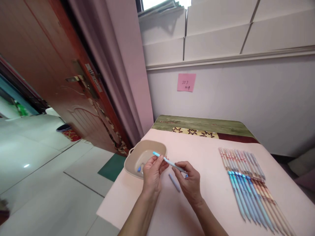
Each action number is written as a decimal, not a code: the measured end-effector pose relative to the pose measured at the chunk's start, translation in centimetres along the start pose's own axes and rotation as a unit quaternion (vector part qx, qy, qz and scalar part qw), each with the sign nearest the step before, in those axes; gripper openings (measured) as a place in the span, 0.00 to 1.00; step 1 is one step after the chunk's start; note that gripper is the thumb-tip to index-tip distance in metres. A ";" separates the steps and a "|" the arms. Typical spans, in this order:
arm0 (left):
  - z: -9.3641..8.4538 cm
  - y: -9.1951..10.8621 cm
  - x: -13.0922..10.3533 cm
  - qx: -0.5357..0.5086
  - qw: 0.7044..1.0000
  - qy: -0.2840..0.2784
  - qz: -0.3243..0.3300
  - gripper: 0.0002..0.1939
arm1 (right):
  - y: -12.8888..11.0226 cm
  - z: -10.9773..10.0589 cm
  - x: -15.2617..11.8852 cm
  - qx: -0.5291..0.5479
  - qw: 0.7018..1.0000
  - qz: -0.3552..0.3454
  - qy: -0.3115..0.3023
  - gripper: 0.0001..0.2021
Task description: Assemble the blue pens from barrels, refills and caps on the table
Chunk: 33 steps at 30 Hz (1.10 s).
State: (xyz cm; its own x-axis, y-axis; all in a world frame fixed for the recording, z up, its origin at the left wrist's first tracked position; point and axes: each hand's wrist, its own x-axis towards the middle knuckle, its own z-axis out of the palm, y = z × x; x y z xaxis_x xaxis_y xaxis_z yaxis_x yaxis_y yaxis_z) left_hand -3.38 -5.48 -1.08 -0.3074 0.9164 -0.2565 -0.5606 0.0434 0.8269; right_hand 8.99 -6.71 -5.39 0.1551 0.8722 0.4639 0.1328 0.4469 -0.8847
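A light blue pen (169, 161) with a brighter blue end is held up between my two hands over the pink table cover. My left hand (153, 170) pinches it close to the bright end. Toward the other end, my right hand (189, 180) grips the barrel, hiding part of it. On the cover between the hands lies a periwinkle pen barrel (174, 182). A small blue piece (186, 176) shows beside my right fingers, mostly hidden. Left of my left hand stands a beige basin (154, 144) with a blue piece (139, 168) and something clear inside.
On the right of the pink cover (197, 216), several blue and brown pens (251, 196) lie in a row below several pale ones (241, 160). A pink note (186, 82) sticks to the wall. A wooden door (61, 65) and a bin (70, 131) are at left.
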 end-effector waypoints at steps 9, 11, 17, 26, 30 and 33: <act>0.1 0.1 -0.6 0.028 1.000 -0.010 -0.011 0.16 | 0.3 0.1 -0.1 -0.024 1.000 -0.007 0.012 0.06; 0.2 0.0 -0.7 0.026 0.999 -0.015 -0.011 0.16 | 0.3 0.1 -0.1 -0.049 0.999 -0.003 0.012 0.07; 0.5 -0.3 -1.1 0.027 0.999 -0.041 0.010 0.17 | 0.3 -0.1 -0.2 -0.123 0.991 0.047 -0.017 0.17; 0.3 -0.7 -0.9 0.024 0.999 -0.030 0.027 0.19 | -0.2 0.1 0.0 -0.166 0.982 0.064 -0.058 0.18; -0.2 -0.8 -0.3 0.034 0.998 -0.015 0.043 0.18 | -0.6 0.4 -0.1 -0.151 0.984 0.065 -0.075 0.12; -0.5 -0.8 -0.3 0.052 0.997 -0.023 0.044 0.18 | -0.6 0.6 -0.2 -0.135 0.987 0.055 -0.062 0.10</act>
State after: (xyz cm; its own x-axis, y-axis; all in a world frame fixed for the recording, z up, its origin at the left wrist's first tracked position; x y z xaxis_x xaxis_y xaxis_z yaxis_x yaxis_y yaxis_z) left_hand -3.23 -5.94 -1.92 -0.3151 0.9355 -0.1599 -0.4501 0.0010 0.8930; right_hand 8.28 -7.04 -5.01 0.0653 0.9375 0.3418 0.3805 0.2933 -0.8770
